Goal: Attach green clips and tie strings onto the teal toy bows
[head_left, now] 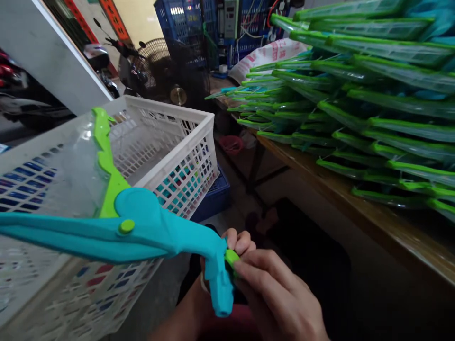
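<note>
Risk, chiefly, of losing the small green piece (232,257): pinched at its end by the closed fingertips of the right hand (284,289), and pressed against the bend of the blue body (192,234), lower centre of the frame. With a slanted push or slick plastic, liable to skid off and drop into the dark gap below. Grip of the left hand (239,240) closed around the far side of the blue body, fingertips peeping out beyond; palm and thumb hidden, so impossible to judge how firmly. Long overhang toward the left edge of the frame, hence a likely twist in the grasp under a hard push. Danger too of a pinched fingertip where both hands meet.

Above the white crate (177,109), green strip (103,151) and clear sheet (83,161) standing out from the blue body; prone to snagging on the rim or creasing if swung low. At right, green-edged stack (391,76) piled high and uneven on the wooden tabletop (309,163); could slide if bumped.

Red printing on the pale sack (270,54), top centre, and yellowish marks on the blue crate (177,38): too blurred to read. Likewise the panel of the grey box (231,19). No legible brand.
</note>
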A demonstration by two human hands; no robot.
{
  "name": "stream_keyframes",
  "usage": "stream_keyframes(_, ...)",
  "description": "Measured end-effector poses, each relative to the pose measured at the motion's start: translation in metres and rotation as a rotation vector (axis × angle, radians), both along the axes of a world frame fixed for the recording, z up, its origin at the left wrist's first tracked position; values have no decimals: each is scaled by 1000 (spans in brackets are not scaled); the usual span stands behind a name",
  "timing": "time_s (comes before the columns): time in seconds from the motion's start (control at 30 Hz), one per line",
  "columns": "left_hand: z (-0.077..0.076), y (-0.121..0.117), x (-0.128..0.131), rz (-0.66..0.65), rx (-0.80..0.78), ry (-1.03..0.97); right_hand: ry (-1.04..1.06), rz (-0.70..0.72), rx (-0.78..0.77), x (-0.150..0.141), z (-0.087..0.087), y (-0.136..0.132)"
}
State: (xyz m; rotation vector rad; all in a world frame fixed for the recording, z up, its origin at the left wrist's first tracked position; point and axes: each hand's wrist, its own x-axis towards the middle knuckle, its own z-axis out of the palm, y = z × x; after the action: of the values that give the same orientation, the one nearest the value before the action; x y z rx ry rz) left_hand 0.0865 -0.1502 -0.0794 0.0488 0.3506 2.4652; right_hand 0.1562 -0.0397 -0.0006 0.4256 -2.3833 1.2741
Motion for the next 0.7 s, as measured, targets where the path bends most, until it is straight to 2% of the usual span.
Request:
stream_keyframes(0.07, -2, 3, -2, -25, 72, -9, -34, -12, 18, 2, 0, 0)
stream_keyframes(0.2, -3, 8, -2, 1, 115, 9, -68, -28, 30, 3, 0, -1)
stream_keyframes(0.37, 2, 7, 0, 30, 40, -28, -189, -120, -166, -1, -4, -9)
stream_keyframes(0.57, 3, 4, -2, 53, 22, -81, -257, -230, -281, -8, -9, -16)
stream_keyframes(0.63, 1, 3, -2, 61, 0, -86, -268, -234, -273, -8, -9, -13)
stream_keyframes(0.7, 0, 1, -3, 56, -74, -62, -196, -174, -223, -8, -8, -9)
